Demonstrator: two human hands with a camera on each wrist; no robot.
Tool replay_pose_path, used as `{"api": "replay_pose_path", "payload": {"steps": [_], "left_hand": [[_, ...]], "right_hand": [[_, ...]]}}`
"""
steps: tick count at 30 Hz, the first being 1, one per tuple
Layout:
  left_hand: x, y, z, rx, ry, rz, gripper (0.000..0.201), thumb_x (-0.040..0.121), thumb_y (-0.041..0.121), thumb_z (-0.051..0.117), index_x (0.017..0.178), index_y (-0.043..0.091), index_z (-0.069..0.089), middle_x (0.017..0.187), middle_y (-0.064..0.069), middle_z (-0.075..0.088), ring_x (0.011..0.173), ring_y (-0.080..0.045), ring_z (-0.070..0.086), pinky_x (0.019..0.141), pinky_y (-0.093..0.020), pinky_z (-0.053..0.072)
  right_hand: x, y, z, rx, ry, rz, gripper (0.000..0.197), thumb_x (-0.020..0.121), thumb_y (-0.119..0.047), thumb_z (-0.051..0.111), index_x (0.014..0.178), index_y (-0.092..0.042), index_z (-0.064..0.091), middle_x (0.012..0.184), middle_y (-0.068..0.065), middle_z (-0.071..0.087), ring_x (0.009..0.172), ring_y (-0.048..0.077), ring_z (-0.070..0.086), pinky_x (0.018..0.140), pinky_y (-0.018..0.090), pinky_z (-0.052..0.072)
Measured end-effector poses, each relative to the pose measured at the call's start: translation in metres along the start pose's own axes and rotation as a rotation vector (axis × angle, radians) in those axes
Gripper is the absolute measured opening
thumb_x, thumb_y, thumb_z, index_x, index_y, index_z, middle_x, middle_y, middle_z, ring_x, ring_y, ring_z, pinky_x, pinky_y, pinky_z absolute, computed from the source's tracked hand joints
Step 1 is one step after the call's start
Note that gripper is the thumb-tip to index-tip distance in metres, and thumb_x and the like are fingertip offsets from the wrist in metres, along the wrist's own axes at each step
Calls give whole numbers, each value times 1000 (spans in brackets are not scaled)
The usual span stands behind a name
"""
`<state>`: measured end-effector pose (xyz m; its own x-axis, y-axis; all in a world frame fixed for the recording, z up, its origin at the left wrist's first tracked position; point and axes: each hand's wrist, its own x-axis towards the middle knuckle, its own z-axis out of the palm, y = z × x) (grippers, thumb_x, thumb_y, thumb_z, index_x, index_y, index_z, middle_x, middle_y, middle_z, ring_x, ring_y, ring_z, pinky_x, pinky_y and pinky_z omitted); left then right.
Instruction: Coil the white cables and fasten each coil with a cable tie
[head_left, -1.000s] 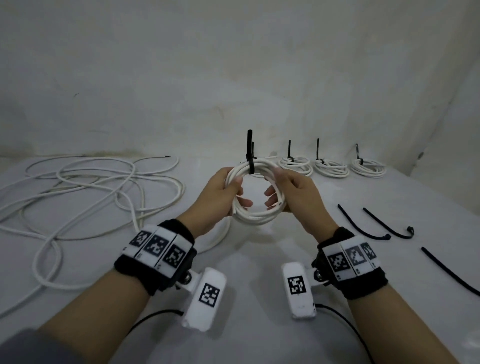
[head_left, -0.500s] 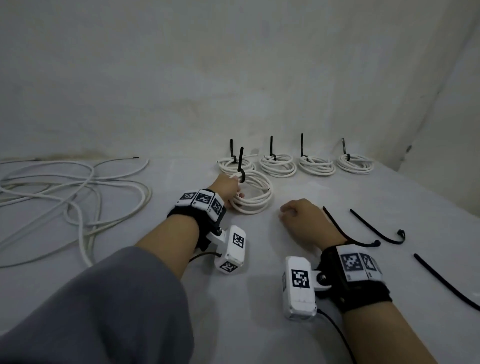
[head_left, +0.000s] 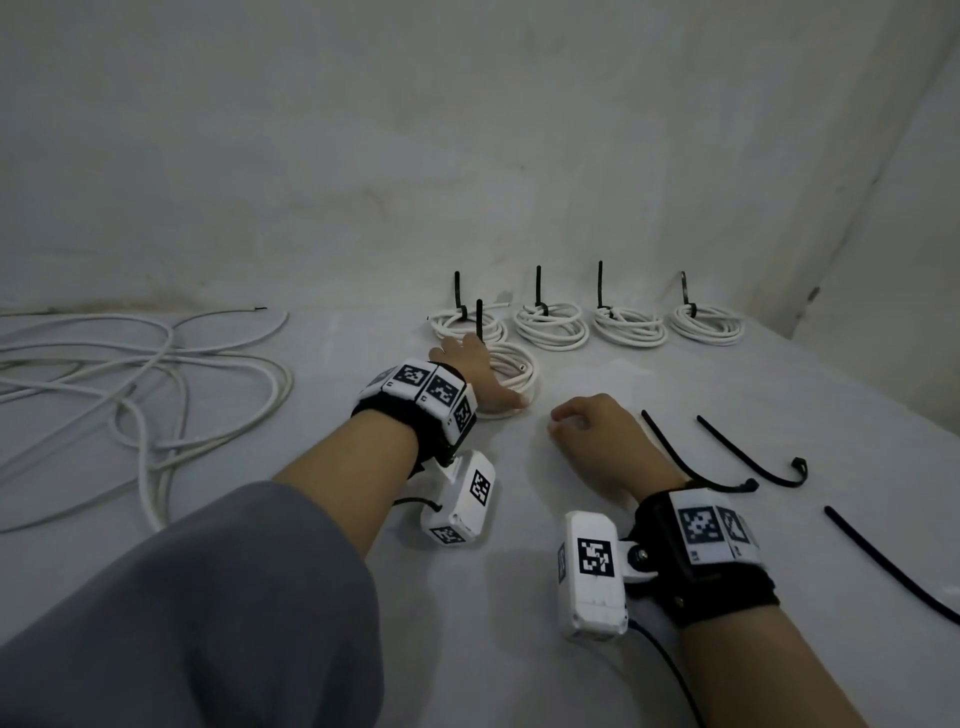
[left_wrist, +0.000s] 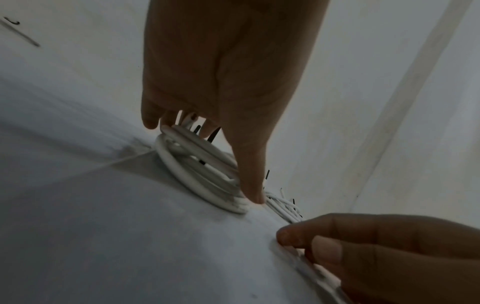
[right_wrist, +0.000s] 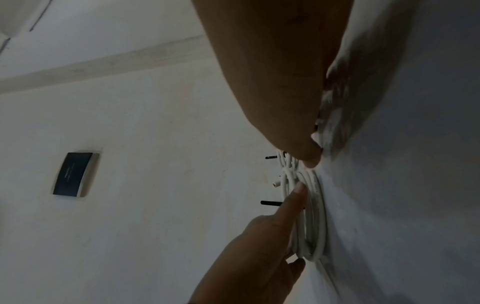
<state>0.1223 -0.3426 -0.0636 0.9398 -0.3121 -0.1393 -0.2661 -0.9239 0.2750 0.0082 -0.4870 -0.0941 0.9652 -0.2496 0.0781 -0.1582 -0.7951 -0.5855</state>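
A tied white coil (head_left: 519, 371) lies flat on the table just in front of the back row, its black tie (head_left: 479, 322) standing upright. My left hand (head_left: 485, 371) lies over the coil's left side with straight fingers and the thumb stretched along its near edge. In the left wrist view those fingers (left_wrist: 155, 121) touch the coil (left_wrist: 197, 176). My right hand (head_left: 587, 426) rests on the table right of the coil as a fist, holding nothing. The right wrist view shows the coil (right_wrist: 315, 216) under the left hand (right_wrist: 259, 236).
Several tied coils (head_left: 628, 327) stand in a row along the back wall. Loose white cables (head_left: 130, 374) sprawl over the table's left side. Three black cable ties (head_left: 691, 457) lie to the right of my right hand. The table's right edge runs diagonally.
A second ago both hands held the tied coil in the air. My left hand has since laid it on the table by the row, and my right hand let go and dropped to the table.
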Motion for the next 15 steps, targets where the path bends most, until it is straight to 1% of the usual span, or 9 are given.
{"api": "replay_pose_path", "payload": {"steps": [3,6,8,10,11,12,13,14,15], "left_hand": [[-1,1,0,35,20,2,107,70,72,63,144,5,24,150,-21,23,134,-39,29,109,-44,31],[-11,1,-8,29,36,28,103,74,67,63,144,3,23,148,-20,27,135,-36,31,107,-40,32],[-21,-2,-20,20,48,76,90,82,61,60,143,4,27,148,-18,32,135,-33,33,106,-36,31],[-31,-13,-39,-22,59,132,73,89,54,55,138,3,40,142,-17,42,130,-30,41,99,-32,34],[-37,-21,-49,-48,57,155,64,91,50,53,132,1,49,135,-16,50,123,-28,47,92,-29,36],[-45,-30,-60,-70,56,178,56,93,46,52,125,0,56,124,-15,56,113,-26,52,85,-27,36],[-56,-41,-70,-90,57,200,49,94,43,53,118,1,61,112,-11,59,103,-23,55,80,-25,36],[-68,-52,-79,-109,53,219,41,94,39,53,113,4,63,104,-7,60,95,-20,56,78,-24,37],[-80,-64,-86,-130,42,241,33,94,36,54,110,8,64,99,-4,62,90,-18,58,77,-24,40]], "right_hand": [[1,0,0,-1,-10,6,30,93,-31,54,117,-17,64,130,8,50,121,24,48,96,28,36],[0,0,-1,8,-9,4,29,93,-31,55,117,-17,64,129,8,52,119,24,49,93,26,36],[-1,-1,-1,16,-4,-1,30,93,-30,54,119,-17,63,127,8,54,116,22,51,88,23,35],[-2,-5,-1,25,4,-14,29,94,-28,54,119,-16,63,124,7,58,112,19,54,85,21,34],[-3,-8,-2,37,10,-24,27,94,-27,54,117,-17,64,122,6,60,109,17,55,83,21,34],[-3,-12,-3,52,13,-40,25,94,-26,55,115,-17,65,120,5,62,104,16,57,82,22,35],[-5,-17,-5,69,7,-63,22,94,-24,55,112,-16,66,116,3,64,100,14,58,81,22,37],[-7,-24,-6,89,-6,-96,20,94,-23,56,108,-16,68,112,2,66,96,12,59,80,22,38],[-10,-31,-7,114,-20,-135,18,94,-21,57,106,-15,69,107,1,67,94,12,60,80,22,39]]}}
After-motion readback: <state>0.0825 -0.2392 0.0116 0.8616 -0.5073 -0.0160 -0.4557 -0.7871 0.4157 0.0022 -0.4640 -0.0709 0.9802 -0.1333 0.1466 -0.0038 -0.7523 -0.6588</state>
